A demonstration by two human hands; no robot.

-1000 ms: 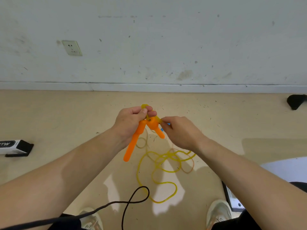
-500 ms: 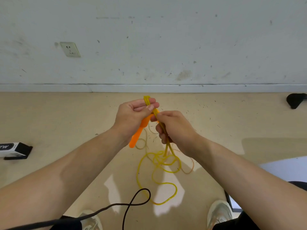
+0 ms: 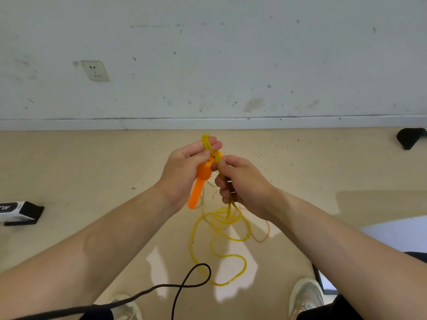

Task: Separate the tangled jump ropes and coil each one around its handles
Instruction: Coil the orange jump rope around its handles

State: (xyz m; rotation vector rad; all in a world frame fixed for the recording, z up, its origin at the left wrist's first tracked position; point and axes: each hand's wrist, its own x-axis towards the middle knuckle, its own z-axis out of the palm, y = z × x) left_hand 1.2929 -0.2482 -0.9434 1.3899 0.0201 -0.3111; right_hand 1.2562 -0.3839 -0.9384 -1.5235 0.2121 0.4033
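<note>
Count: 1 yellow rope (image 3: 205,142), 1 orange handle (image 3: 196,195) plainly in view, with a second bit of orange showing between the hands (can't tell if it's the other handle). Also 1 paler orange strand (image 3: 262,240) and 1 black cord (image 3: 209,274).

Left hand (image 3: 184,172) grips the bulb end of the handle, shaft pointing down, and pinches a short yellow loop that sticks up past its fingertips. Right hand (image 3: 242,183) touches it from the right, fingers curled round the yellow strands running down through the fist. Both hands are held up above the floor (image 3: 69,181).

Below the right hand the rope drops to a loose pile of loops on the floor, between the hands and the 2 shoes (image 3: 305,294). The pale strand lies at the pile's right edge and the black cord loops at its near-left.

Further out: 1 socket (image 3: 95,70) on the far wall, 1 black-and-white box (image 3: 18,212) at far left, 1 black object (image 3: 410,137) at far right.
</note>
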